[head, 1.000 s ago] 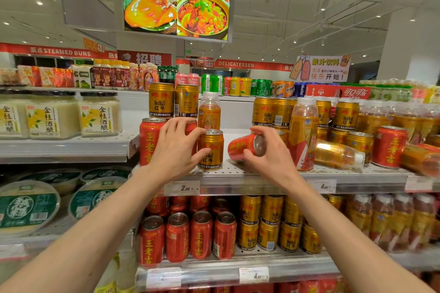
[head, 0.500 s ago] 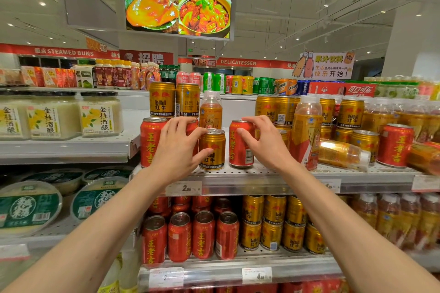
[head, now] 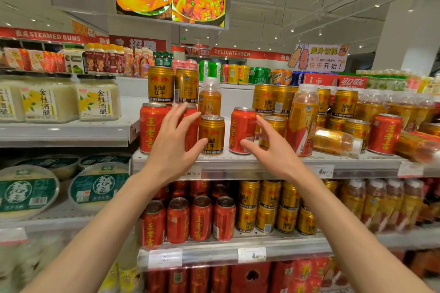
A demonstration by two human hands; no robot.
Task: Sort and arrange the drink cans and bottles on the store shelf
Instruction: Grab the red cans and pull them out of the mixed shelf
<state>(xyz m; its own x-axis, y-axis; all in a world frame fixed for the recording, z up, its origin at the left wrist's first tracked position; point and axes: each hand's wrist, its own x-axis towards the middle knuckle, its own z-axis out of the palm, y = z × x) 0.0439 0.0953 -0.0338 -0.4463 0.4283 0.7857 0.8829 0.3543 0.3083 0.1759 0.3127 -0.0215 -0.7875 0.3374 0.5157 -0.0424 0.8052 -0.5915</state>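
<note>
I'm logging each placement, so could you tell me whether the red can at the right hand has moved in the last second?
Yes. The red can, earlier tipped sideways in the right hand, now stands upright on the shelf, right of the gold can.

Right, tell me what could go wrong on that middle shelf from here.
1. Two gold cans stand stacked on the red cans beside the open left hand; a nudge could topple them.
2. The freestanding red can stands near the shelf's front, close to the open right hand; a careless bump may tip it.
3. The bottle lying on its side may roll off the shelf edge.
</note>
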